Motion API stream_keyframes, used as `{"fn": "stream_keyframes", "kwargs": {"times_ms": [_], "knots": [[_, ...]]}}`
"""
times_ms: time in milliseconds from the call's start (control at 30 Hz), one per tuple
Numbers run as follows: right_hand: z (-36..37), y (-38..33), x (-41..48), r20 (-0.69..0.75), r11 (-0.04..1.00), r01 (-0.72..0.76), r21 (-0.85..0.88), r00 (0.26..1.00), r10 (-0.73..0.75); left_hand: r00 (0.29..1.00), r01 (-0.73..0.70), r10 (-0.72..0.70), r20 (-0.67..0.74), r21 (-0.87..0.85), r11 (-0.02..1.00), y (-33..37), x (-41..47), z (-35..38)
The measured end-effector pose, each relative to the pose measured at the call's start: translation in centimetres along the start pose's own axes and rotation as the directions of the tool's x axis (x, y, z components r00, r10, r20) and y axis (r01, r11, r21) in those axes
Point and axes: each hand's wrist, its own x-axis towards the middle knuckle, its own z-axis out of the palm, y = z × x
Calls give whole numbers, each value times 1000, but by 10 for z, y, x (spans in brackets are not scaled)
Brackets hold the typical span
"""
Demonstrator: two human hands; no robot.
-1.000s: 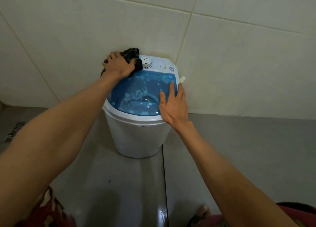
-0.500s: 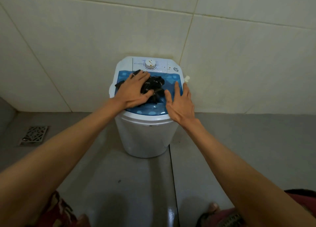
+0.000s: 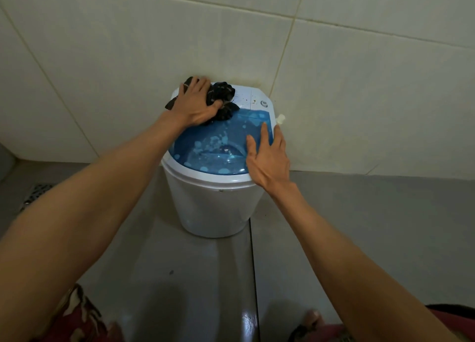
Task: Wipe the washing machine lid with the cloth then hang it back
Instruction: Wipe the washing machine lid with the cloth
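Observation:
A small white washing machine (image 3: 216, 202) stands on the floor against the tiled wall. Its translucent blue lid (image 3: 216, 141) has pale round spots. My left hand (image 3: 195, 105) presses a crumpled black cloth (image 3: 223, 97) onto the far left of the top, over the white control panel, hiding the dial. My right hand (image 3: 270, 156) lies flat with fingers spread on the lid's right edge, holding nothing.
Cream wall tiles (image 3: 359, 84) rise right behind the machine. A metal floor drain (image 3: 36, 191) sits at the left. A small white fitting (image 3: 280, 118) sticks out at the machine's right side. My feet show at the bottom, on grey floor tiles (image 3: 372, 226).
My left hand has pushed the cloth from the middle of the blue lid back to the far-left control panel. The right hand has stayed on the lid's right edge.

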Motion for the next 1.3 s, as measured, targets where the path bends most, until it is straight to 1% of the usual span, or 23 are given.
{"fn": "stream_keyframes", "kwargs": {"times_ms": [133,200,300,433,500,567,633,700,767,800,867,900,933,967,1000,1033,1067,1100,1133,1200,1267,1300], "knots": [[0,-1,-1,7,1000,-9,10,1000,9,998,-38,39,42,-19,999,12,-25,3],[-1,-2,-2,8,1000,-15,14,1000,15,994,-92,92,57,-11,996,20,-49,7],[-2,-3,-2,8,999,-24,21,1000,24,986,-165,165,-10,-11,986,30,-89,18],[-4,-4,-4,15,999,-23,41,1000,23,986,-158,158,-51,3,987,15,-109,14],[-6,-4,-5,23,999,-21,49,1000,19,992,-102,101,-74,2,995,2,-106,8],[-7,-4,-6,28,998,-21,51,999,19,995,14,-18,-99,-39,999,-7,-99,3],[-7,-4,-7,27,998,-22,52,999,21,985,144,-151,-81,-79,986,-9,-89,0],[-7,-5,-7,24,999,-22,49,999,21,973,212,-220,-66,-101,972,-7,-78,-4],[-7,-4,-7,24,999,-19,45,1000,18,954,218,-252,-163,-198,956,-1,-70,-6],[-6,-4,-6,23,999,-17,46,1000,16,935,208,-278,-222,-293,933,3,-66,-7],[-5,-3,-5,11,999,-17,49,1000,16,908,161,-320,-272,-480,862,14,-53,-10],[-4,-3,-5,2,999,-16,47,1000,16,906,120,-300,-297,-502,857,20,-44,-11],[-3,-2,-4,-5,999,-14,46,1000,14,913,62,-233,-334,-450,891,26,-34,-12],[-2,-2,-4,-11,999,-13,46,1000,14,925,-12,-120,-360,-345,938,31,-24,-11],[-1,-2,-3,-15,999,-13,46,1000,14,941,-94,19,-338,-207,974,34,-14,-8],[0,-1,-3,-17,999,-13,46,1000,14,952,-180,158,-264,-61,982,36,-3,-3],[0,-1,-2,-15,999,-13,44,1000,14,953,-251,257,-161,54,966,36,5,2],[1,-1,-1,-10,999,-14,41,1000,14,949,-296,306,-75,112,948,34,13,7],[1,-1,-1,-5,999,-13,38,1000,13,948,-310,316,-33,120,943,33,21,9],[2,0,-1,-4,999,-8,34,1000,8,959,-281,283,-22,59,958,29,34,9],[2,0,0,-5,999,-9,40,1000,9,976,-208,208,-61,17,978,36,39,8],[3,0,0,-9,999,-9,40,1000,9,985,-134,134,-111,4,991,44,40,12]]}}
